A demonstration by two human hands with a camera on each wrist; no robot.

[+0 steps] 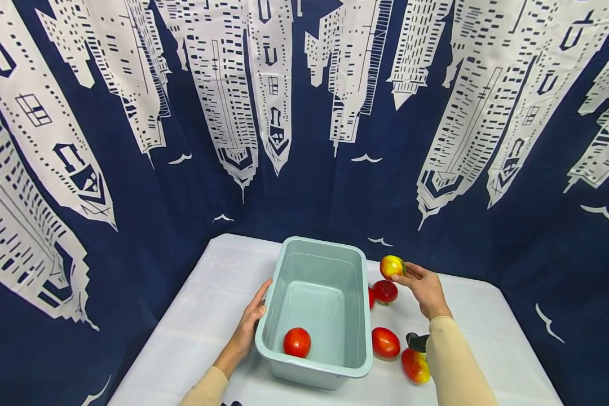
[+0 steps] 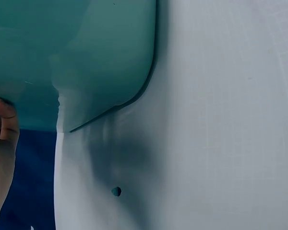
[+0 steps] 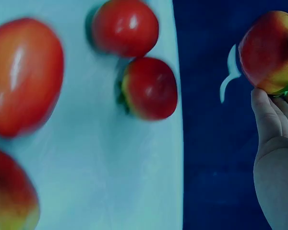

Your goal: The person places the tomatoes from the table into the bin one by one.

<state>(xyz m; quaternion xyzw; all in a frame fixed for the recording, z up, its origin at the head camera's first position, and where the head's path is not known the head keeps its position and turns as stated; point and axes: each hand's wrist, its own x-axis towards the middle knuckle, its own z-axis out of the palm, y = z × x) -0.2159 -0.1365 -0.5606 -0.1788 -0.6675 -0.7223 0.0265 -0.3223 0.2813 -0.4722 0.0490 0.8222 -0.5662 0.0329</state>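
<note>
With my right hand (image 1: 425, 288) I pinch a round, yellow-and-red fruit with a bit of green (image 1: 391, 267); my thumb and fingers are closed together on it. I hold this fruit above the table, near the far edge and to the right of the bin; the right wrist view shows it in front of the dark blue cloth with white printed buildings (image 1: 330, 197).

My left hand (image 1: 247, 324) touches the left side of the pale green, rectangular plastic bin (image 1: 317, 369). The fingers lie rather straight along its outer wall and are not wrapped around anything that I can see.

Inside the bin, close to its near left corner, there is a round, shiny red tomato (image 1: 296, 342). On the right of the bin, more pieces lie on the white-covered table (image 1: 469, 332). Below the fruit that I hold is a dark red, roundish fruit (image 1: 385, 292), and just beside it is a red round tomato (image 1: 371, 298), which the bin partly hides in the head view. Nearer to me are a red, oval tomato (image 1: 385, 343) and a red-and-yellow, oval fruit (image 1: 415, 365), the latter close to my right sleeve (image 1: 455, 363).
</note>
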